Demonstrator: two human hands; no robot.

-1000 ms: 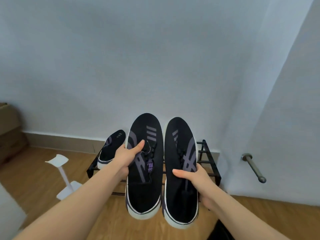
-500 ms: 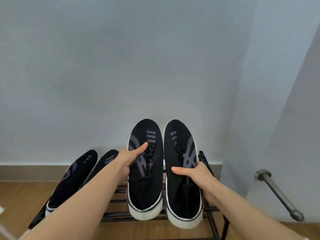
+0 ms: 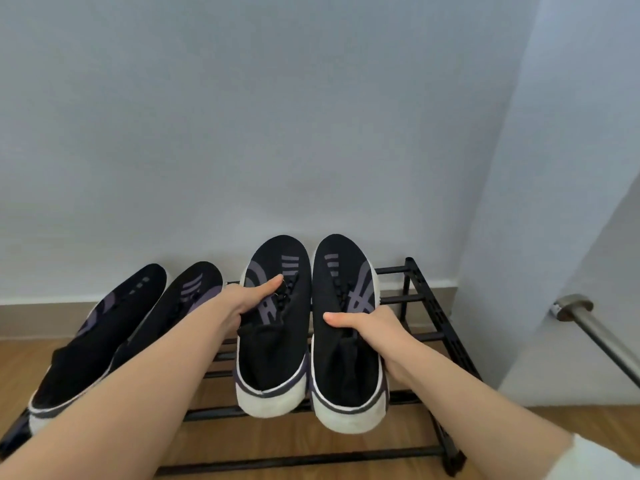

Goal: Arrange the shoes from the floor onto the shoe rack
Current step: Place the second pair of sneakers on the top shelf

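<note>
We have a single view, from the camera worn on the person's head, so no second view overlaps it. We look forward and slightly down from above and behind the arms, facing a pale wall (image 3: 277, 116) head-on. The wide lens bends the door handle (image 3: 595, 337) at the right edge. We are close: the shoe rack (image 3: 436, 323) fills the lower part, both forearms reach in from the bottom edge, and wooden floor (image 3: 311, 434) shows beneath

Matt black knit cloth shoes (image 3: 273, 327) with smooth white rubbery soles; glossy black metal shoe rack (image 3: 433, 317); brushed metal handle (image 3: 602, 337); smooth wood floor (image 3: 311, 434).
</note>
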